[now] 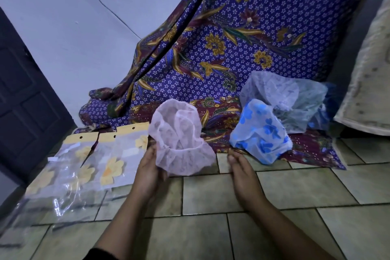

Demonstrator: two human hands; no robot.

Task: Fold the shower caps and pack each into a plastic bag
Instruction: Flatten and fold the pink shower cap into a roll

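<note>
The pink shower cap (179,139) is off the floor, held up at its lower left by the left hand (149,167). It rises from that hand up and away from the person, so its long axis runs roughly fore-and-aft from the palm. Its puffed body spills over to the right of the hand. The film covers the fingers, so the exact grip is hard to read, but it looks like a pinch on the gathered rim.

The right hand (242,169) lies just to the right of the cap with its fingers straight and relaxed, holding nothing. A narrow gap of floor shows between its fingertips and the cap's loose right edge. That gap is what matters next. The free edge lies straight to the left of the right hand and closer to it than anything else, so a short inward reach would probably give both hands a hold to flatten and fold the cap.

The plastic bags (88,167) lie flat on the tiled floor (295,192), beyond the left hand on its outer side. Up and to the right of the right hand, the blue flowered cap (261,133) and a pale blue cap (282,99) behind it rest unfolded on the patterned cloth (232,38).
</note>
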